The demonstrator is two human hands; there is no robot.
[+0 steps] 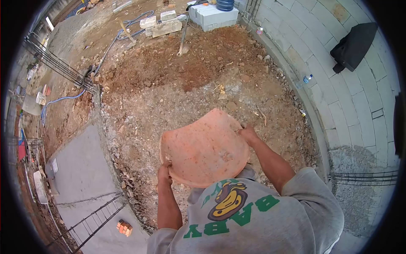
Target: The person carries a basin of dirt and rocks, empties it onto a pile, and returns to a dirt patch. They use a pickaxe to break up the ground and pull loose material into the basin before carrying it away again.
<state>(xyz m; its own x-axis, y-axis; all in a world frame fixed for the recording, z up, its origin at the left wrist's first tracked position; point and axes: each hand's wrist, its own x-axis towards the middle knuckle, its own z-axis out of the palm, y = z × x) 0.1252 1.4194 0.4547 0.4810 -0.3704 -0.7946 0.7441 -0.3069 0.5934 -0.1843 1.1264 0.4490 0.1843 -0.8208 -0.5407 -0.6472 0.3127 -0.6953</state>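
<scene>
In front of my grey shirt, an orange plastic scoop pan (pixel 205 148) is held tilted between my two hands. My left hand (pixel 165 172) has its fingers closed on the near left rim. At the right rim, my right hand (pixel 248 135) is closed round the edge, by what looks like a handle opening. Dirt smears mark the pan's wide face. Beneath and beyond it lies rough ground (pixel 148 110) of soil and rubble. A hoe (pixel 183 40) rests farther off on the loose brown soil.
A light block wall (pixel 313 63) with a dark cloth or bag (pixel 354 46) runs along the right. Rebar (pixel 363 178) sticks out there. On the left are a smooth concrete slab (pixel 82 165) and a rebar frame (pixel 93 222). White blocks (pixel 213 17) and a blue hose (pixel 108 53) lie ahead.
</scene>
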